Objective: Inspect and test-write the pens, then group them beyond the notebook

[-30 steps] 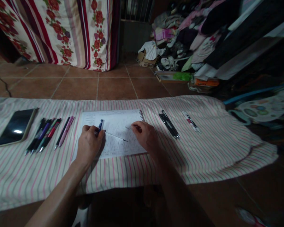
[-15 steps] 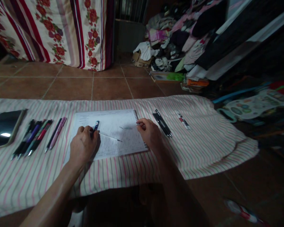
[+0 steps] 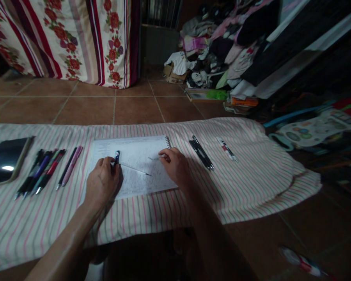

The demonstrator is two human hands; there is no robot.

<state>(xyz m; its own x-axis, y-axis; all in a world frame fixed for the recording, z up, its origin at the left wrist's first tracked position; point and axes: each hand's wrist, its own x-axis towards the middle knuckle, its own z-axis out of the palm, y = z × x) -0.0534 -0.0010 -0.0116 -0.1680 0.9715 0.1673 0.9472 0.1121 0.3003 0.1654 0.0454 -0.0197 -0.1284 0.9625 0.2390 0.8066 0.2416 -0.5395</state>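
Note:
A spiral notebook point(image 3: 140, 156) full of scribbles lies open on a striped cloth point(image 3: 236, 183) spread over the floor. My left hand point(image 3: 102, 182) rests on the notebook's left part, fingers closed round a blue pen barrel point(image 3: 116, 157) that stands nearly upright. A thin pen refill point(image 3: 136, 170) lies on the page between my hands. My right hand point(image 3: 174, 167) sits on the right part of the page with its fingers curled at a small pen piece point(image 3: 153, 159); whether it grips the piece is unclear.
A phone point(image 3: 6, 160) lies at the far left, with several pens point(image 3: 45, 168) in a row beside it. Two black pens point(image 3: 201, 153) and a white pen point(image 3: 226, 148) lie right of the notebook. Piled clothes point(image 3: 219, 43) and a floral bedsheet point(image 3: 70, 39) stand behind.
My right hand went out to the notebook's spiral edge and has come back left onto the page. The left hand has turned the blue pen more upright. The view shifted slightly right.

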